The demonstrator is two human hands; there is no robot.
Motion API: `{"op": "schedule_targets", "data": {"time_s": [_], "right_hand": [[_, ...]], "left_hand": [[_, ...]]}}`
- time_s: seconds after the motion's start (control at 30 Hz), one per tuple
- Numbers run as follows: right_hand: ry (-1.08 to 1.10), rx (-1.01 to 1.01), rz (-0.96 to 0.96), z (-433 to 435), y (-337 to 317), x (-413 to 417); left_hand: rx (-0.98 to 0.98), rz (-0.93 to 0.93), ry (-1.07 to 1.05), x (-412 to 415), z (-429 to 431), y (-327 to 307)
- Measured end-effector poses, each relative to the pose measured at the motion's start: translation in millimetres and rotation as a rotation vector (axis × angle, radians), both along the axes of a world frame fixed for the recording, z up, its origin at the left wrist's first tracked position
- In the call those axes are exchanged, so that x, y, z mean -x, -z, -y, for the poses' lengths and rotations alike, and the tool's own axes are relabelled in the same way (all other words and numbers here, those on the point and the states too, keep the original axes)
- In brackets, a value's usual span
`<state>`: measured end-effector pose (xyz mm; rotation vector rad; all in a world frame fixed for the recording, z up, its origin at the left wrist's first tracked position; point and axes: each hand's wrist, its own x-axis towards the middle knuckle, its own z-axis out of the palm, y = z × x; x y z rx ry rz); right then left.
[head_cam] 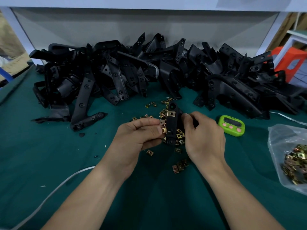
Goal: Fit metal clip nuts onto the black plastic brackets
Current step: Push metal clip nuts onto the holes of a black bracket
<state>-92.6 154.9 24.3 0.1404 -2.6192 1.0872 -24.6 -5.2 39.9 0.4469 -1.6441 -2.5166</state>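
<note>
**Green-matted bench (49, 155), clip-nut fitting**

Heap of black plastic brackets (116, 72) along the back. Right hand (204, 135) grips one bracket (172, 123) at centre, fitted clip nut (171, 113) near its top. Left hand (137, 135) pinches a loose clip nut (163, 130) against its edge. Likely a stiff, light bracket; the small, slippery nut is best pinched by its flat faces

The left hand (137, 136) and right hand (205, 138) are bare, the left forearm (93, 188) and right forearm (232, 188) uncovered.
</note>
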Motion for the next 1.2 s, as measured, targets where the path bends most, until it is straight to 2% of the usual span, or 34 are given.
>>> {"op": "schedule_targets", "data": {"time_s": [0.27,0.57,0.83,0.97,1.2], "right_hand": [[-0.052,-0.038,-0.111,-7,-7,1],[-0.114,-0.007,-0.065,-6,-5,1],[-0.08,-0.038,-0.185,-6,-10,-2],[-0.08,-0.054,-0.22,-8,-11,-2],[-0.078,-0.072,-0.14,-6,-10,-5]], "left_hand": [[0.187,0.008,-0.007,-1,3,0],[0.176,0.017,-0.005,-2,3,0],[0.065,0.016,0.012,-3,1,0],[0.073,0.045,0.017,-2,2,1],[0.119,0.057,-0.014,-4,-1,4]]}}
